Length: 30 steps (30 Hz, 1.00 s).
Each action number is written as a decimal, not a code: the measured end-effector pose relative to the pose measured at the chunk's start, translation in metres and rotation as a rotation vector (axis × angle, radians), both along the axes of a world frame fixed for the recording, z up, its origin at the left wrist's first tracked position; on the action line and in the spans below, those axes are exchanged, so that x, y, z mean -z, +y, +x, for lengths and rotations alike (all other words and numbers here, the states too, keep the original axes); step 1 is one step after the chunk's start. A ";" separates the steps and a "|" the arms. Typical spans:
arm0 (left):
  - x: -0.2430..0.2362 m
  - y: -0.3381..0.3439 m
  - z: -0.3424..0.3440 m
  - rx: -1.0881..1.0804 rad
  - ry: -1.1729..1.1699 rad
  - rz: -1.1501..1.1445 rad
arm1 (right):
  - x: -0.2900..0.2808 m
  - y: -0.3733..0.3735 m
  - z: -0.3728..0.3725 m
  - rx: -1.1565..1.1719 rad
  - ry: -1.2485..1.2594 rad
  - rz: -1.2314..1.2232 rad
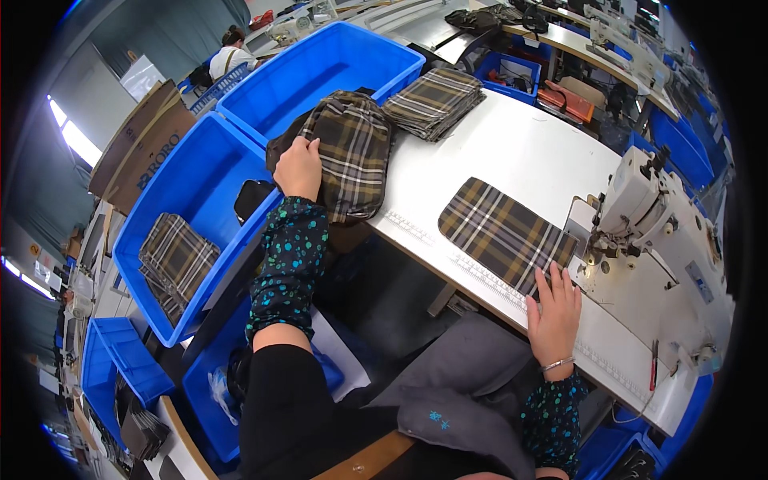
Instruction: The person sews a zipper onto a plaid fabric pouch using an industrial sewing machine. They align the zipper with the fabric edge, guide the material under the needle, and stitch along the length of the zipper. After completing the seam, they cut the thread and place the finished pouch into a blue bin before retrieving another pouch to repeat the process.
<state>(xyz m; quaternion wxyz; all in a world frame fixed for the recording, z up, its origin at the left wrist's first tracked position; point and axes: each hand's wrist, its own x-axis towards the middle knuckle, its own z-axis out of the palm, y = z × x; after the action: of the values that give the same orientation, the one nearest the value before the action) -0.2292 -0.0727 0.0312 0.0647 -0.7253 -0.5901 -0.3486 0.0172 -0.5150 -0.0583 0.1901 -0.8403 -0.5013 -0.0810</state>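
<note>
Right hand (554, 316), near edge of bench (524, 144): palm down, fingers slightly apart, thumb set off to the side; fingertips rest on the plaid panel (504, 232) at its near right corner. No grip on this side.

Panel lies flat by the near edge, towards the right end. Long axis runs roughly parallel to that edge; rounded end points to the bench's left end, squarer end to the sewing machine (640, 212), just beside its needle area. Ruler strip (488, 276) follows the near edge, alongside the panel. Red-handled tool (653, 372) lies farther right, near the bench's near right corner.

Left hand (299, 168): fingers curled and together on the left side of the plaid bundle (352, 152); tips hidden, cannot tell whether they clamp the cloth. Bundle overhangs the bench's near left corner, long axis pointing away from the person, rounded end far.

Left of it: blue bin (208, 160) with plaid pieces (180, 260) inside. Beyond the bundle, at the far left corner: plaid stack (436, 100), beside a second blue bin (352, 52).
</note>
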 end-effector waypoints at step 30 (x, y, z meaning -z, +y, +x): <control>-0.192 0.003 0.006 0.108 0.327 0.406 | 0.005 -0.003 0.003 -0.015 -0.025 0.040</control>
<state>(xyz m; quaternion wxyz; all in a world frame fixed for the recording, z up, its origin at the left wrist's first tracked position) -0.2237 -0.0700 0.2231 0.2847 -0.7746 -0.4501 -0.3412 0.0200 -0.5176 -0.0636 0.2011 -0.8314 -0.5082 -0.1000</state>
